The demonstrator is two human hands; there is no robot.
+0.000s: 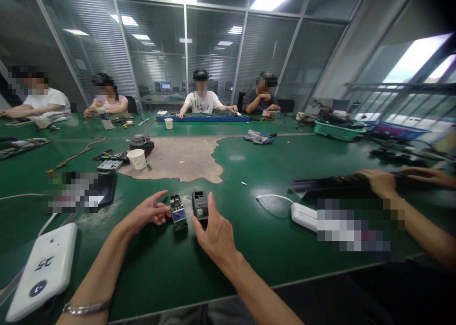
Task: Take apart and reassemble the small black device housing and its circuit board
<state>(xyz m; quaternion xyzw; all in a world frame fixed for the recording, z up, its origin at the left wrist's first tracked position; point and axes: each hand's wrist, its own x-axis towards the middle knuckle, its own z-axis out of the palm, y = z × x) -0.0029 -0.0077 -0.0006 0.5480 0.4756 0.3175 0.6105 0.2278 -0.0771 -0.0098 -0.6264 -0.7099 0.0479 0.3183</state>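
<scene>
My left hand (151, 212) is beside a small green circuit board with a bluish display (179, 215). Its index finger points outward and the other fingers bend loosely at the board's left edge; whether they touch it I cannot tell. To the right of the board is a black plastic housing (200, 206) with cut-outs and a row of small buttons or slots. My right hand (217, 232) is along the housing's right side, index finger stretched out and thumb apart near its lower end, partly covering it. Neither hand appears to grip anything.
A white power bank (42, 268) and a blurred-out device with a dark edge lie left. Ahead are a paper cup (137, 159), electronic parts and a brown board (178, 158). At right, another person's hands (379, 182) touch a long black part (320, 185). Several people sit opposite.
</scene>
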